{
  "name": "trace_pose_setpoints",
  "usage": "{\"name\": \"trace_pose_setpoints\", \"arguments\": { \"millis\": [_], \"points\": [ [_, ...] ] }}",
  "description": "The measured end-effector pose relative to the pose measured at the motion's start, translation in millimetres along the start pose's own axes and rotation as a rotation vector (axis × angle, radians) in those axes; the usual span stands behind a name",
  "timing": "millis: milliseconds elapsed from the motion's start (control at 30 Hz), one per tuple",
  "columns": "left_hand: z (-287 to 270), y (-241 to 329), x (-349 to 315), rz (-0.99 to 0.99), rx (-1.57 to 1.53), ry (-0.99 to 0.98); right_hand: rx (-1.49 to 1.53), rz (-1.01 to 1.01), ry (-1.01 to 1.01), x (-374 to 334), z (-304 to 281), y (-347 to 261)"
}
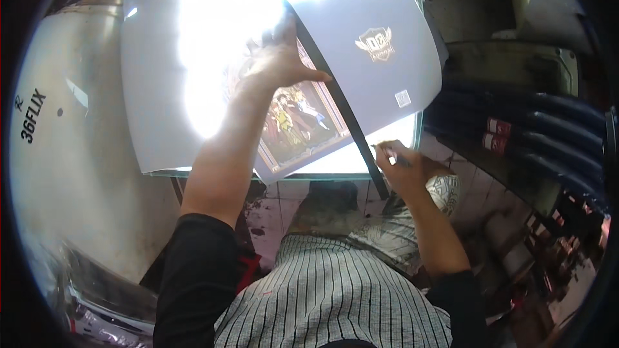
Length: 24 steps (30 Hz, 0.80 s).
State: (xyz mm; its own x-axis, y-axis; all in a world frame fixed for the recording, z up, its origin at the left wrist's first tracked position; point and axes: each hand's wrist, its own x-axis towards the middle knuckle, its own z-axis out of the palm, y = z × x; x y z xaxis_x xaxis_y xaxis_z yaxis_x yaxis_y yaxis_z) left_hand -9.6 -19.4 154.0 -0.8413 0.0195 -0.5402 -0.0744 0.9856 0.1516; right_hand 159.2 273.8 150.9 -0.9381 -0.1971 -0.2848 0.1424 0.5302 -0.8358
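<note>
A printed sheet [412, 58] with a winged emblem on one half and a colourful picture of several figures on the other lies on a brightly lit glass-topped table [309, 175]. Across it slants a long dark straightedge [351, 119], whose lower end sticks out past the table's near edge. My left hand [280, 61] presses down with spread fingers, its thumb on the straightedge; glare washes out the fingertips. Beside the lower part of the straightedge, my right hand [400, 164] is closed in a pinch around a small, slim thing, mostly hidden by the fingers.
A pale sheet [155, 90] covers the table's left side. Further left stands a large off-white panel [71, 129] with dark lettering. Dark blue rolls [535, 119] with red-and-white labels lie at the right. Tiled floor [264, 219] shows below the table edge.
</note>
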Motion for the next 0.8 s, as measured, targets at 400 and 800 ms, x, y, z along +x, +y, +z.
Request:
{"name": "trace_pose_setpoints", "arguments": {
  "millis": [400,800],
  "points": [
    [31,-10,-2,0.135,0.049,0.179,-0.531,0.025,0.186,-96,43,13],
    [41,-24,2,0.280,-0.043,0.310,-0.228,-0.084,0.124,-95,50,24]
  ]
}}
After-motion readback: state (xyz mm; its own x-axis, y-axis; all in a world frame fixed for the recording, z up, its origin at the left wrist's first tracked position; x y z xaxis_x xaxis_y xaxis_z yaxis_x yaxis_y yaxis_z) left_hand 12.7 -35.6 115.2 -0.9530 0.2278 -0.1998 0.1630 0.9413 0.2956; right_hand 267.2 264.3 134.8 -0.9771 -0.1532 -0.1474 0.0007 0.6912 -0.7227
